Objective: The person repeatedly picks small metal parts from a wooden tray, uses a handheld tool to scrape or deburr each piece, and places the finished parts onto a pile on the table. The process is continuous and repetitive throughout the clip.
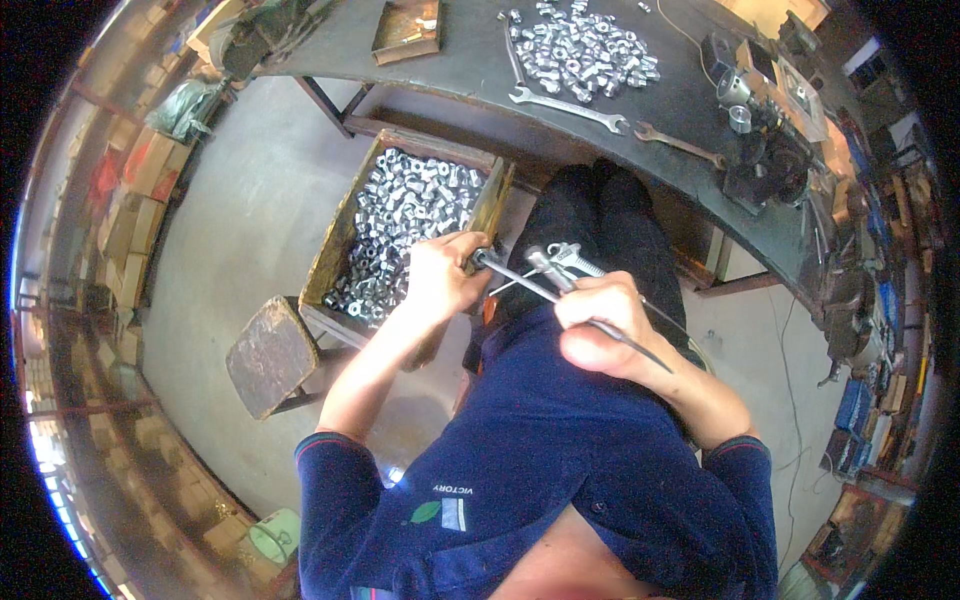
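The left hand (440, 275) reaches forward from a bent elbow, the forearm rising from the lower left and the blue sleeve pushed up near the elbow. Its fingers are curled closed around the far end of a thin metal tool (520, 275), right at the near edge of a wooden box (335, 250) full of small shiny metal nuts (405, 225). The hand rests just beside that pile, touching the box's rim or very close to it; which, I cannot tell.

The right hand (600, 320) sits nearer the body, over the lap, its forearm coming in from the lower right. It is closed in a fist around the tool's nearer part, thumb pressed along the top, and a thin dark hose (635, 350) runs out from under the fingers toward the right. The tool's silvery head sticks up between the two hands, slightly above the right knuckles.

Well beyond both hands, on the dark workbench (470, 60), lies another heap of nuts (580, 45), with two wrenches (570, 108) just this side of it. A small wooden stool (270, 355) stands left of the left forearm.
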### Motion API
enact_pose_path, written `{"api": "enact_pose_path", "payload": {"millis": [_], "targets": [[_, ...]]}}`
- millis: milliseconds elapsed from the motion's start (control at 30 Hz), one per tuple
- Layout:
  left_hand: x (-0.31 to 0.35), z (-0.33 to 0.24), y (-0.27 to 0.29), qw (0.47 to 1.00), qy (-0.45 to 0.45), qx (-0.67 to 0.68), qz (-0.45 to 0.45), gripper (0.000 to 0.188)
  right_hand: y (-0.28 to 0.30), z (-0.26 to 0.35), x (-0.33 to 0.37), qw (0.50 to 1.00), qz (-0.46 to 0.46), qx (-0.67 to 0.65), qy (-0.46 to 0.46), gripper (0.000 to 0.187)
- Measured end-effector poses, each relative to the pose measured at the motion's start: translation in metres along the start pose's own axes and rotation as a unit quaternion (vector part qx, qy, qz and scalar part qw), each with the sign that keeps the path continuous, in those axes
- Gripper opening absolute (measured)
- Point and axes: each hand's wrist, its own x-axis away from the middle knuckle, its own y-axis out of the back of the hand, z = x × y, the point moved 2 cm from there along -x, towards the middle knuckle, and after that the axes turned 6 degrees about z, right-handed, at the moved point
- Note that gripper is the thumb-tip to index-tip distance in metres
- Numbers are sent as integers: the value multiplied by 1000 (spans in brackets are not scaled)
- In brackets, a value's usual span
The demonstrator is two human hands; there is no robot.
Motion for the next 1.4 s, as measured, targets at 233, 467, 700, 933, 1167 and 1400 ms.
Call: {"api": "enact_pose_path", "payload": {"millis": [233, 467, 700, 933, 1167, 1400], "targets": [[-22, -6, -31, 998, -11, 31, 56, 27, -20, -47, -4, 991, 1, 135, 15, 17], [-160, 25, -39, 998, 45, -5, 41, 35, 30, -21, 32, 977, -148, 149, -27, 23], [-249, 9, -16, 873, 5, 486, -33, 49, 20, -37, 43, 984, -148, 90, -44, 22], [-119, 93, 29, 965, 111, 202, 127, 44, 10, -36, 38, 992, -100, 73, -37, 22], [34, 138, 50, 910, 176, -137, 350, 41, -1, -30, 25, 995, -43, 74, -52, 23], [63, 154, 4, 952, 126, -175, 219, 37, -9, -27, 14, 995, -24, 82, -57, 19]]}}
